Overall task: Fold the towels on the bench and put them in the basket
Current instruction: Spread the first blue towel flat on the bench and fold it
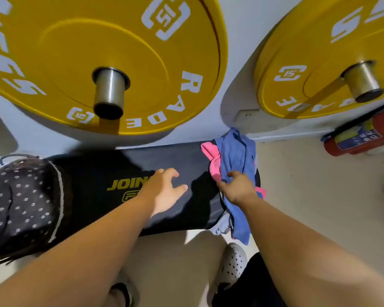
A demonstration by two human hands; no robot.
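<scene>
Padded black tabletop (182,156) carries a crumpled blue cloth towel (235,151) and pink cloth towel (212,156), heaped under the right hand (238,188), which grips the blue one. Left hand (164,191) rests spread beside them. Beyond it, the dark dotted fabric basket (20,202) shows no towels; folding seems unstarted.

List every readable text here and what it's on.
"RADE" and "15": large yellow round weight plate, left; edge letters cut off.
"15": second yellow weight plate, right.
"JOIN": black padded bench, rest behind left hand.
Too blurred: red fire extinguisher label.
</scene>
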